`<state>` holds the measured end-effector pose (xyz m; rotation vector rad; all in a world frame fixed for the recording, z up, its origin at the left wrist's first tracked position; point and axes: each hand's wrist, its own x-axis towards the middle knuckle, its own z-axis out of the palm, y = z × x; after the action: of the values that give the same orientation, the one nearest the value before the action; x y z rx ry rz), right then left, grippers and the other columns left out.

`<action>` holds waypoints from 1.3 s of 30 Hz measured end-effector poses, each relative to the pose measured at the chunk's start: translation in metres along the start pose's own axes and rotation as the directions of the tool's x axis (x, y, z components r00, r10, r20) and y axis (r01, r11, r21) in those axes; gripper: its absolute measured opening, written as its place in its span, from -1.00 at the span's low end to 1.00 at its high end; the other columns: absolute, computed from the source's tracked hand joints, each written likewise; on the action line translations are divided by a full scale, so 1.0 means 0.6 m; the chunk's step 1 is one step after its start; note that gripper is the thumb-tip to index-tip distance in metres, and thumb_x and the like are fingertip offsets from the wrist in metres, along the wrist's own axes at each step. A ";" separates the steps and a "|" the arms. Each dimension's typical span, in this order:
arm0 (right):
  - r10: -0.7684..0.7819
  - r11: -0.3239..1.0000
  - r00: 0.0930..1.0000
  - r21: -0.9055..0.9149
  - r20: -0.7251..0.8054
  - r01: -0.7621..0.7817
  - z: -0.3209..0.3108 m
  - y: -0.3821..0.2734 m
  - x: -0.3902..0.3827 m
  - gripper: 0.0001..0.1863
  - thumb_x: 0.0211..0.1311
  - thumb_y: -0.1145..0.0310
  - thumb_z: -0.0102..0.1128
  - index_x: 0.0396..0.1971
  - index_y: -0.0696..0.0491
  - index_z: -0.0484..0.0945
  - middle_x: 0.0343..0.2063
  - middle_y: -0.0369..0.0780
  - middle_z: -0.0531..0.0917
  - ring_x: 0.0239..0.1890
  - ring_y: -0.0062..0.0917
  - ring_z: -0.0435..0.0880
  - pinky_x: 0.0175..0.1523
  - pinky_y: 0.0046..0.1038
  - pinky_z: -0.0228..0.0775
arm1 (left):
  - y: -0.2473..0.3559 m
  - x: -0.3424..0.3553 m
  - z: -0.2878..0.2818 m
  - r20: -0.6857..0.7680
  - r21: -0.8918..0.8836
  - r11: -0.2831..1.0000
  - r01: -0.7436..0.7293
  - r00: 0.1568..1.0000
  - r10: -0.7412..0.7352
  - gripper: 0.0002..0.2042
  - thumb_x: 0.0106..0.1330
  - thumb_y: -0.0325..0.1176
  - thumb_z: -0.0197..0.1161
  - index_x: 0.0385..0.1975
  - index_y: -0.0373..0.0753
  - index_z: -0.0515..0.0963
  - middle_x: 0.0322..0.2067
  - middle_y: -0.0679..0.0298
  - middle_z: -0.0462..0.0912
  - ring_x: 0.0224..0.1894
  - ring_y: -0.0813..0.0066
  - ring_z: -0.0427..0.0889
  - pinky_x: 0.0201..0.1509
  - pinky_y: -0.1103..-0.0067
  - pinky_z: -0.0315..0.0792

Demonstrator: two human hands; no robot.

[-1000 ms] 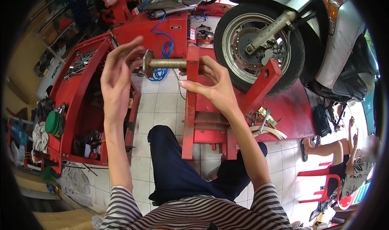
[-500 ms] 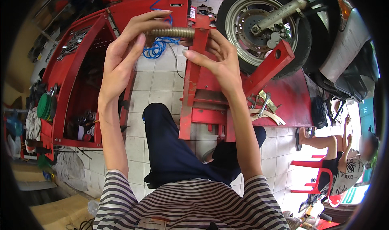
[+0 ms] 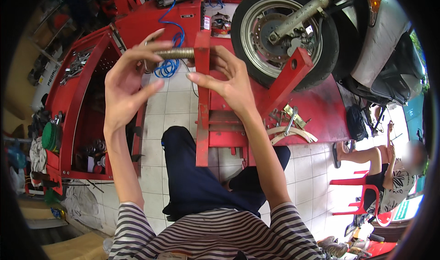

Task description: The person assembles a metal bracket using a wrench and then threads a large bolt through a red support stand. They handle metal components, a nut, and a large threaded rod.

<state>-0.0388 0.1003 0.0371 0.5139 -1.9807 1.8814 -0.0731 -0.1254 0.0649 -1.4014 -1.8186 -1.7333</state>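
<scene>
A long threaded metal bolt (image 3: pixel 176 53) runs level out leftward from an upright red steel post (image 3: pixel 202 104). My left hand (image 3: pixel 124 88) is at the bolt's left end, fingers spread and curved, thumb dropped apart below the shaft; the end itself is mostly hidden by the fingers. My right hand (image 3: pixel 229 83) wraps round the post at the bolt's height, its thumb across the near face and its fingers curled at the right side, partly hidden. A second red arm (image 3: pixel 285 81) with a hole near its top slants up to the right.
A scooter's front wheel (image 3: pixel 284 35) stands on a red platform (image 3: pixel 321 118) holding tools and brackets (image 3: pixel 291 125). At left is a red tool cart (image 3: pixel 62 127), beyond it coiled blue hose (image 3: pixel 167 67). A seated person (image 3: pixel 389 177) occupies a red chair (image 3: pixel 348 182) at lower right.
My left fingers, closed in around the bolt's end half a second ago, are now spread with the thumb lower. The whole view shifted up, then partly back down. My right hand stays at the post.
</scene>
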 end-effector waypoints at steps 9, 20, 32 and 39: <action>0.059 0.998 0.998 0.031 0.035 -0.060 -0.003 -0.007 -0.001 -0.37 -0.05 0.35 0.54 0.06 0.18 0.50 -0.10 -0.13 0.69 0.05 -0.45 0.64 0.27 -0.37 0.31 | 0.019 0.028 0.029 -0.186 -0.191 0.849 0.493 0.831 -0.525 -0.57 0.60 -0.11 -0.19 0.07 -0.33 0.51 -0.03 0.15 0.63 0.06 0.48 0.55 0.18 0.55 0.37; 0.017 0.999 0.999 0.040 0.033 -0.018 -0.008 0.011 0.001 -0.31 -0.07 0.29 0.58 0.07 0.26 0.47 -0.11 -0.10 0.69 -0.01 -0.43 0.67 0.20 -0.33 0.39 | 0.014 0.022 0.026 -0.509 0.193 0.938 0.289 0.847 -0.156 -0.71 0.55 -0.26 -0.04 -0.04 -0.34 0.52 -0.10 0.22 0.59 -0.07 0.52 0.56 0.03 0.56 0.40; 0.009 0.998 0.999 0.069 0.032 -0.011 -0.004 0.011 0.000 -0.32 -0.06 0.31 0.58 0.06 0.25 0.47 -0.12 -0.11 0.69 -0.02 -0.44 0.68 0.20 -0.33 0.39 | -0.001 -0.004 0.048 -0.248 0.041 0.997 -0.069 0.966 0.077 -0.73 0.31 -0.65 0.13 -0.02 -0.32 0.36 0.04 -0.02 0.53 0.27 0.10 0.42 0.36 0.26 0.27; 0.031 0.995 0.998 0.090 0.056 -0.036 -0.004 0.002 0.002 -0.38 -0.04 0.39 0.53 0.05 0.22 0.48 -0.12 -0.12 0.69 0.01 -0.45 0.65 0.23 -0.38 0.36 | 0.017 0.030 0.047 -0.457 0.230 0.884 0.407 0.847 -0.271 -0.66 0.57 -0.18 -0.07 -0.05 -0.37 0.49 -0.31 0.27 0.57 -0.26 0.57 0.52 -0.13 0.61 0.38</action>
<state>-0.0402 0.1026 0.0368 0.5673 -1.9559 2.0062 -0.0627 -0.0944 0.0774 -0.5451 -2.0614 -1.6253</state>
